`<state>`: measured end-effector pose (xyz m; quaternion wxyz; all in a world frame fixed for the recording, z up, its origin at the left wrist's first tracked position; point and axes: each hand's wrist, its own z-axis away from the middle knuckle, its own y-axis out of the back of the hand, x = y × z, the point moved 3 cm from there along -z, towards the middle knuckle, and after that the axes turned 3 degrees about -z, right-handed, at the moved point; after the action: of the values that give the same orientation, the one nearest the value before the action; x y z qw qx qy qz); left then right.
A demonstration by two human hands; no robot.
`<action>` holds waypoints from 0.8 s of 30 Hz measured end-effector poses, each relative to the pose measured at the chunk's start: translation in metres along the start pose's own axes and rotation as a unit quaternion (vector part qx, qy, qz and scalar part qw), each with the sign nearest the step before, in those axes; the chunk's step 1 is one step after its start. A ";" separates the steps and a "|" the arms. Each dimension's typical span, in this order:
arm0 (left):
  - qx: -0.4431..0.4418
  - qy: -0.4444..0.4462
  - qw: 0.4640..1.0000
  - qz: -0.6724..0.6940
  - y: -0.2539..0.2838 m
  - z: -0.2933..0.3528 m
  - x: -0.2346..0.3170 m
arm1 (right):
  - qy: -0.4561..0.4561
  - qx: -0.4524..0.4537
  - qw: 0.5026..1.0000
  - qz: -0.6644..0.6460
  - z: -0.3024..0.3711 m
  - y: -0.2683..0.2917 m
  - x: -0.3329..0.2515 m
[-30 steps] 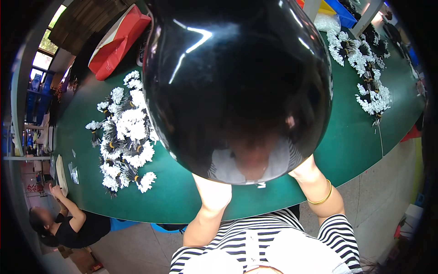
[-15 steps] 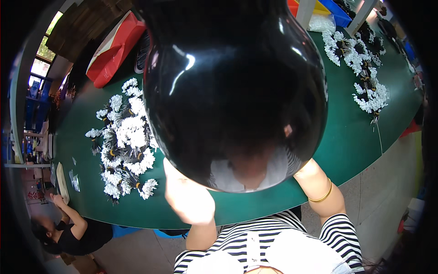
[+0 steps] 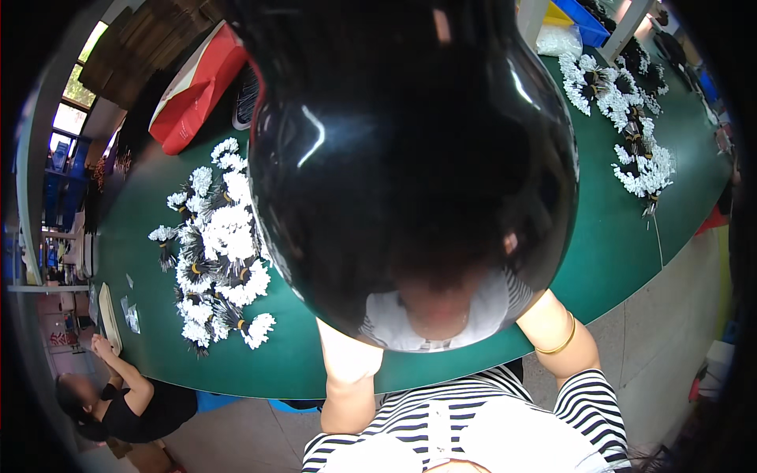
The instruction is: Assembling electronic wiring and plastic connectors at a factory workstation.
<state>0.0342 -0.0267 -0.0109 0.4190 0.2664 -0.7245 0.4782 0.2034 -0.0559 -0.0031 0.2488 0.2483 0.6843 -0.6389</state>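
A large glossy black rounded thing (image 3: 418, 181), whose kind I cannot make out, fills the middle of the view. It hides the table under it and most of both hands. Only the wrist and lower part of my left hand (image 3: 349, 353) show at its lower left edge, with the fingers out of sight. On the right my forearm, with a gold bangle (image 3: 561, 347), runs up behind the black thing. My right hand and anything in it are hidden. Left of the black thing lies a pile of black wire bundles with white ends (image 3: 225, 236), tied with yellowish bands.
The green table (image 3: 615, 260) has a curved near edge. More white-ended bundles (image 3: 643, 169) lie at the far right, near a clear bag (image 3: 558, 39) and a blue bin (image 3: 583, 22). A red bag (image 3: 189, 102) stands far left. Another person (image 3: 130, 402) sits at the left.
The black thing appears slightly lower and farther right, covering more. My left hand has drawn in under it, to the right, so less of it shows. The bundles lie as before.
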 end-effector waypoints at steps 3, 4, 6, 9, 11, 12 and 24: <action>0.020 0.133 0.977 0.165 0.001 0.003 -0.008 | -0.042 -0.019 0.997 0.062 -0.003 -0.007 -0.004; 0.009 0.184 0.971 0.152 0.001 0.005 -0.014 | -0.041 -0.011 0.994 0.098 -0.002 -0.005 -0.003; -0.048 0.250 0.963 0.083 -0.007 0.000 -0.016 | -0.041 0.003 0.985 0.170 -0.002 -0.003 0.001; -0.045 0.265 0.956 0.115 -0.018 -0.004 -0.020 | -0.005 0.068 0.995 0.077 0.004 -0.013 -0.004; -0.030 0.292 0.950 0.106 -0.008 0.002 -0.023 | 0.026 0.126 0.978 0.164 0.007 -0.016 -0.008; -0.015 0.318 0.943 0.100 -0.004 0.005 -0.025 | 0.036 0.145 0.970 0.191 0.007 -0.014 -0.008; -0.030 0.314 0.927 0.200 -0.023 -0.002 -0.026 | -0.001 0.110 0.987 0.120 0.011 -0.017 -0.010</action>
<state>0.0664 -0.0345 -0.0217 0.5288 -0.0607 -0.6077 0.5894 0.2002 -0.0677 0.0161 0.2955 0.3544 0.5744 -0.6761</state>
